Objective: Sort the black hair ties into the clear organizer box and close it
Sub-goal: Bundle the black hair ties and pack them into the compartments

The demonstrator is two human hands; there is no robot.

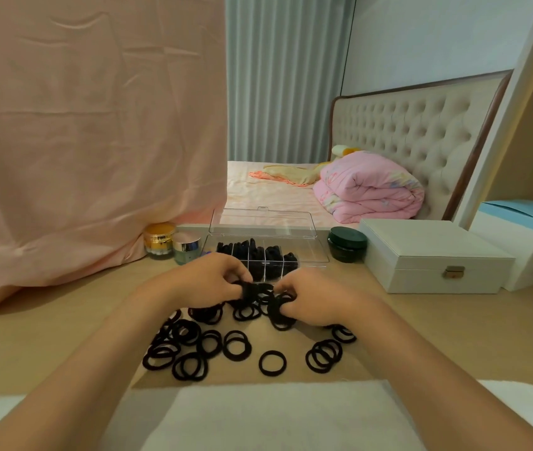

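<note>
Several loose black hair ties (236, 346) lie scattered on the wooden tabletop in front of me. The clear organizer box (310, 252) stands behind them with its lid (262, 222) raised, and several compartments hold black ties (258, 253). My left hand (206, 281) pinches a bunch of ties (250, 291) just in front of the box. My right hand (310, 302) grips another bunch of ties (280, 312) beside it. Both hands nearly touch each other above the pile.
A gold-lidded jar (159, 239) and a silver-lidded jar (187, 247) stand left of the box. A dark green jar (347, 244) and a white jewellery case (431, 255) stand right of it. Pink cloth (79, 141) hangs at left. A white towel (275, 415) lies at the near edge.
</note>
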